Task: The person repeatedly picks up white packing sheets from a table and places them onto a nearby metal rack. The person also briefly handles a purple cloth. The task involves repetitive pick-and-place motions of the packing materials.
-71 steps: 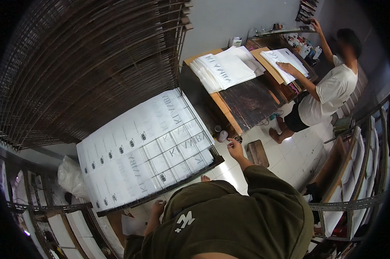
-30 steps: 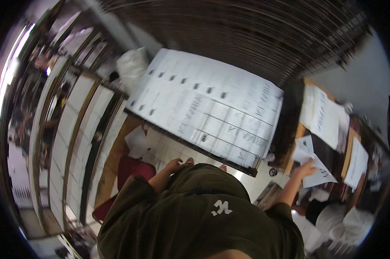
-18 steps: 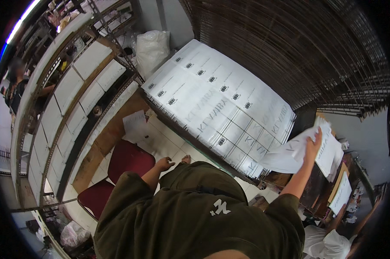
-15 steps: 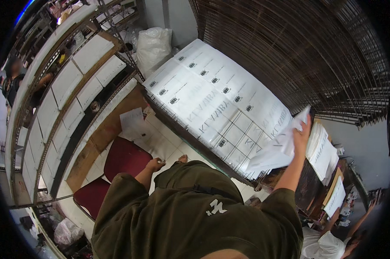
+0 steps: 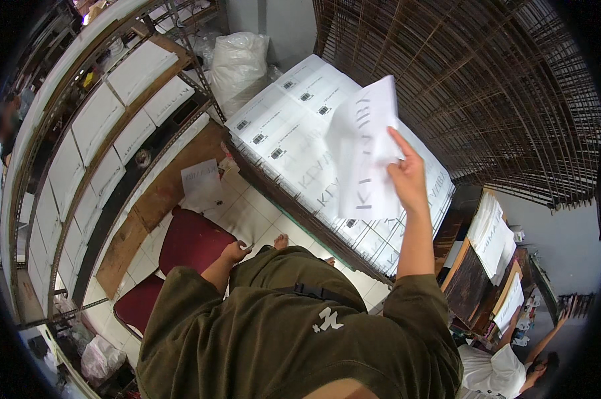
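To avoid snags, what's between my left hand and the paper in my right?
In the head view, from left hand to paper: tiled floor, then the edge of a wire rack and white sheets.

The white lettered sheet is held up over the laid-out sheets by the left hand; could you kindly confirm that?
Not quite: the head view shows the right hand holding up the white lettered sheet over the laid-out sheets.
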A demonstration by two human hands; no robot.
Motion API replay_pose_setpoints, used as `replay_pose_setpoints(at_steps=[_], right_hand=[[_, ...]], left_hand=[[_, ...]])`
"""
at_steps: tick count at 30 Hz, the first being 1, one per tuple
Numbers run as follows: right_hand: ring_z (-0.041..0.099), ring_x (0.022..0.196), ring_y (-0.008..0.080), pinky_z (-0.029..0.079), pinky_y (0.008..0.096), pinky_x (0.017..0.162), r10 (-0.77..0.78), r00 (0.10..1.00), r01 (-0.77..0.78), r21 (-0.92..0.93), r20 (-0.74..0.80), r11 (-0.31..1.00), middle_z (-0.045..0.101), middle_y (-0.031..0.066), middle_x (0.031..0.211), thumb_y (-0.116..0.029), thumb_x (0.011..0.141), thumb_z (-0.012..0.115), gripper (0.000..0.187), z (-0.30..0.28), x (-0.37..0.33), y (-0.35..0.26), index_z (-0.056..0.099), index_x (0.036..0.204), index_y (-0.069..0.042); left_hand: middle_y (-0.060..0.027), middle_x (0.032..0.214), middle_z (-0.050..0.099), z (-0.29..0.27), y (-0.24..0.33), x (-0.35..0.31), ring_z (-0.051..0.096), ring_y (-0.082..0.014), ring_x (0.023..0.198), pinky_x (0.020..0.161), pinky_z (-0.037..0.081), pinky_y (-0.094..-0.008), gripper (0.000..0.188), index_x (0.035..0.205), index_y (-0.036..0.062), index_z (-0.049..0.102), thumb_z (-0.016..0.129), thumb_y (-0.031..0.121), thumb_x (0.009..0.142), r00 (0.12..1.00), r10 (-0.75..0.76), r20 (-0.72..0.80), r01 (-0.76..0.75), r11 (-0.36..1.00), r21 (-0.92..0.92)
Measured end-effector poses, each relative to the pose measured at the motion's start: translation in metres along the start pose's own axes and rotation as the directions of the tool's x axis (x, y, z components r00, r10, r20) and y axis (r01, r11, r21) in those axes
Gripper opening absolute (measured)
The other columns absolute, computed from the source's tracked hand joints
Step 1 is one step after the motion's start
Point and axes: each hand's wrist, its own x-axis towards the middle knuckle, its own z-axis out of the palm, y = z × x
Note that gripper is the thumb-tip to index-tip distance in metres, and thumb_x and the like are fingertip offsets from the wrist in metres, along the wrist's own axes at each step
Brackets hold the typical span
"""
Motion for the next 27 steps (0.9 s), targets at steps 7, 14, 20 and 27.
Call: replay_pose_setpoints(at_steps=[7,14,20,27], right_hand=[[0.053,0.101,0.0159,0.046,0.0222,0.078,0.041,0.922,0.040,0.199,-0.386,0.979,0.040,0.0130,0.132,0.016,0.067,0.038,0.068,-0.064,-0.029,0.137,0.037,0.132,-0.003],[0.051,0.104,0.0152,0.044,0.0213,0.076,0.253,0.877,-0.136,0.295,-0.409,0.946,0.033,0.0116,0.138,0.015,0.066,0.039,0.072,-0.032,-0.049,0.297,0.033,0.135,-0.006],[0.053,0.079,0.0099,0.043,0.0198,0.061,0.261,0.821,-0.186,0.194,-0.508,0.963,0.035,0.0133,0.137,0.015,0.065,0.041,0.073,-0.016,-0.068,0.405,0.033,0.135,-0.006],[0.053,0.075,0.0103,0.042,0.0203,0.058,0.346,0.826,-0.352,0.072,-0.445,0.933,0.037,0.0120,0.137,0.015,0.065,0.040,0.075,-0.020,-0.068,0.404,0.032,0.136,-0.008]], left_hand=[[-0.0157,0.098,0.063,0.027,-0.040,0.035,0.058,-0.0312,0.098,0.085,0.044,-0.0399,0.055,0.111,0.0091,0.058,0.060,0.048,0.072,0.996,0.071,0.056,-0.076,0.993,0.094],[-0.0172,0.101,0.061,-0.017,-0.041,-0.005,0.057,-0.0345,0.096,0.081,0.045,-0.0425,0.053,0.105,0.0073,0.059,0.059,0.049,0.073,1.000,0.000,-0.016,0.002,0.994,0.107],[-0.0149,0.106,0.060,-0.053,-0.024,-0.041,0.056,-0.0327,0.100,0.084,0.045,-0.0416,0.055,0.110,0.0076,0.056,0.059,0.049,0.074,0.989,-0.146,0.014,0.142,0.976,0.166],[-0.0145,0.108,0.059,-0.047,-0.029,-0.053,0.055,-0.0312,0.102,0.087,0.044,-0.0410,0.055,0.110,0.0084,0.056,0.060,0.049,0.074,0.986,-0.163,0.017,0.162,0.985,0.064]])
